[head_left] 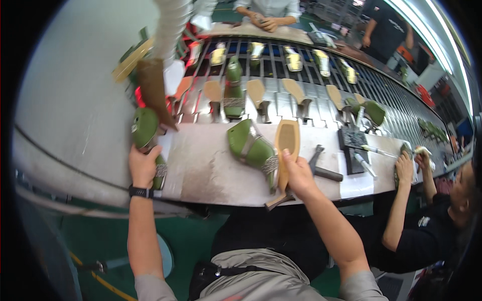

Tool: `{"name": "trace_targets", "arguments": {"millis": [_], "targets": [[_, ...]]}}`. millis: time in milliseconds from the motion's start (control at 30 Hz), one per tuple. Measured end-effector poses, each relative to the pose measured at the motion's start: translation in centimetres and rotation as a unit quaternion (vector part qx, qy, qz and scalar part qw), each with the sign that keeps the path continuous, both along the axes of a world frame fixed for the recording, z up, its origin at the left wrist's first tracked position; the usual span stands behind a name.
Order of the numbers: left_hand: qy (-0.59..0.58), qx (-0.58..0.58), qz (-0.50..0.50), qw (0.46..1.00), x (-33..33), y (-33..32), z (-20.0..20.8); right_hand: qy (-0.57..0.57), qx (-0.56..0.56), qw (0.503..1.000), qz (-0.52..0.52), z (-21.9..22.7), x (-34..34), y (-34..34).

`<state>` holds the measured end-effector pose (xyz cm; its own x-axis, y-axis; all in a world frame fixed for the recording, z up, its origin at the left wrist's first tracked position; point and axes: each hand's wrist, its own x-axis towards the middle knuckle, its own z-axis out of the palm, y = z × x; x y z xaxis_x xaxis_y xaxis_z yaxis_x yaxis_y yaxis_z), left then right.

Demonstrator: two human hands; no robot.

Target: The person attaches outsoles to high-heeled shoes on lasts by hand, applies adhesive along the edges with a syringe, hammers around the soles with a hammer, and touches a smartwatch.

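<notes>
Bench (201,165) fills the middle of the head view, with slatted conveyor (321,98) along its far side. At the left end, we find the left hand (143,167) clamped around the held last (144,129), a green form with a sparkling grey band at its near end. We note a black wristband (141,191) on that wrist.

At the bench centre, we find the right hand (299,176) closed on the sole (288,138), thumb on the upper face. The sole is tan, its rounded end directed away from us; its dark heel (279,201) is at the near bench edge. The centre last (247,145), green with a grey band, lies on its side just left of the sole; we cannot tell whether the two touch.

Right of the right hand, we locate the hammer (327,173), then a dark block (351,136) with a white brush (365,165) beside it. At the far right, a co-worker (427,226) holds a green piece, partly hidden.

On the conveyor, we see a row of tan soles (213,92), the upright conveyor last (233,92) among them, and a farther row of pale yellow pieces (293,59). Beyond, a second person (266,20) keeps both hands together.
</notes>
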<state>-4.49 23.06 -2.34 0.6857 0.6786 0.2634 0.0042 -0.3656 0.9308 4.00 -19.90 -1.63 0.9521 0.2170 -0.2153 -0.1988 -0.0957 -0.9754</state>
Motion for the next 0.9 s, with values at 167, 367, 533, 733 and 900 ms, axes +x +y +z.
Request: {"name": "trace_targets", "arguments": {"millis": [167, 367, 533, 733, 900], "targets": [[-0.05, 0.291, 0.091, 0.951, -3.2, -8.2, 2.8, 0.142, 0.16, 0.977, -0.01, 0.7, -2.6, 0.1], [0.036, 0.158, -0.256, 0.953, -7.6, -22.5, 2.6, 0.099, 0.157, 0.982, 0.047, 0.3, -2.9, -0.2], [0.099, 0.209, -0.225, 0.946, -6.3, -22.2, 1.9, -0.136, -0.12, 0.983, 0.005, 0.1, 2.4, -1.0], [0.185, 0.146, -0.137, 0.962, -7.2, -15.6, 5.1, -0.303, -0.103, 0.928, -0.189, 1.6, 0.6, -3.0], [0.013, 0.144, -0.157, 0.977, -6.0, -14.5, 11.6, -0.221, 0.191, 0.954, -0.063, 3.4, -1.6, -1.3]]}}
